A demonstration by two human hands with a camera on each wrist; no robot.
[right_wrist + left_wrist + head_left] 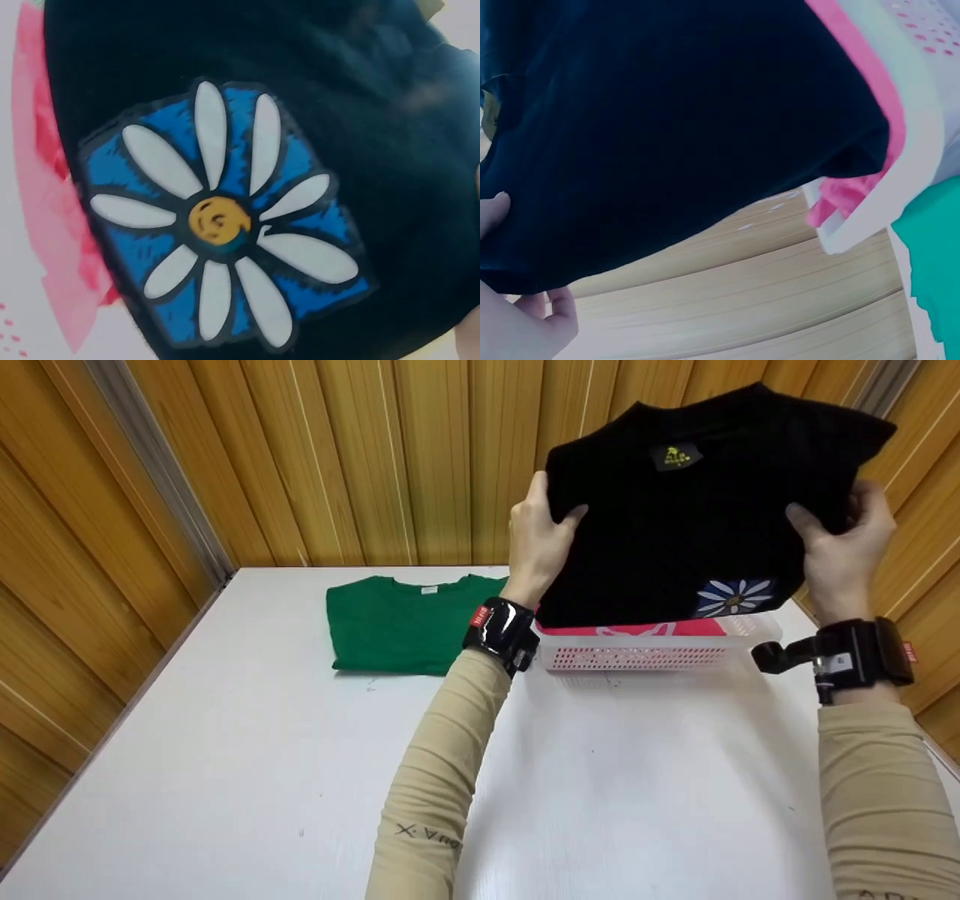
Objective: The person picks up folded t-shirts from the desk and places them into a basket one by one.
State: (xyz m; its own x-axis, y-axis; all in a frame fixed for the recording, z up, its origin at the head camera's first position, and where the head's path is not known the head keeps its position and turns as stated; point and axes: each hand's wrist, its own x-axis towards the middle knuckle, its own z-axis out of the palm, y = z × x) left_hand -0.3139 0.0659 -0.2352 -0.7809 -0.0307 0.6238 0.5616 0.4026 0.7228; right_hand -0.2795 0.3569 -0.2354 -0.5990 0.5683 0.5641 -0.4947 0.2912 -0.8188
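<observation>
A folded black T-shirt (675, 525) with a white daisy print (217, 217) is held up, tilted, by both hands. My left hand (541, 536) pinches its left side, thumb in front and fingers behind. On the opposite side my right hand (847, 544) grips it the same way. Below and behind the shirt stands a white perforated basket (637, 658) with pink-red cloth (675, 628) inside; the shirt hides most of its opening. In the left wrist view the shirt's lower corner overlaps the basket's rim (926, 127).
A folded green T-shirt (405, 626) lies flat on the white table (247, 735), left of the basket and partly behind my left wrist. Wood-patterned panel walls (360, 465) rise at the table's back and sides.
</observation>
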